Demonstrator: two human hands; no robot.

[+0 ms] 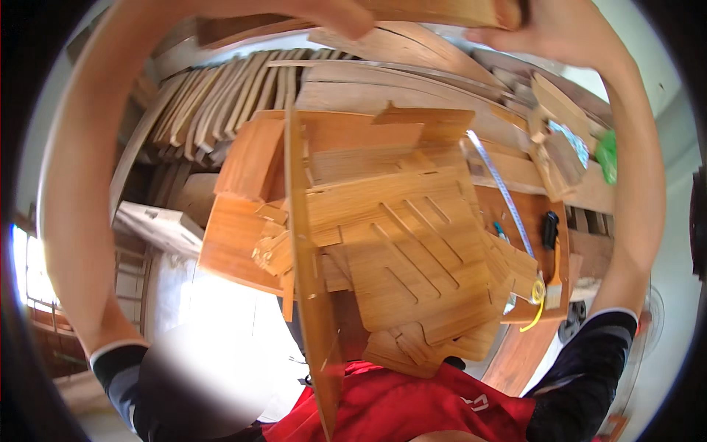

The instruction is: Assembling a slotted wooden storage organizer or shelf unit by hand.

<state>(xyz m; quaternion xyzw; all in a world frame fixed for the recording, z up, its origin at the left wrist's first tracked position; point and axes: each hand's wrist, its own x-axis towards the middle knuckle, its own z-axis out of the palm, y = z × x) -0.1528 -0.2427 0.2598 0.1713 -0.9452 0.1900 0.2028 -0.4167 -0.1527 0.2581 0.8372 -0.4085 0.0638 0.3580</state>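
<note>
While your left arm curves up along the left side, your left hand (324, 13) grips a thick wooden board (434, 13) at the far edge of the view, thumb laid over it; the rest of those fingers run out of sight. Left of the worktable (234, 247), a pale wooden block (163, 227) lies tilted, and beyond it you have a row of curved wooden slats (213, 103) leaning together. On the table's left part sits a heap of small wooden offcuts (271, 252). Just right of them, a long narrow panel (300, 214) shows almost edge-on, running from the far side of the table toward you; its near end overlaps your red shirt (412, 401) in view, and you cannot tell whether they touch. Right of that, before you, lies a slotted wooden panel (420, 247) with slanting grooves, thin pieces jutting from under its near and right edges. Further right, a tape measure (501, 188) stretches its blade slantwise across the table, near a black-handled tool (549, 230) and a flat paintbrush (554, 283). Your right hand (549, 33) is closed around the board's right end, thumb beneath. Beside your right forearm shows a green plastic bag (607, 156).
</note>
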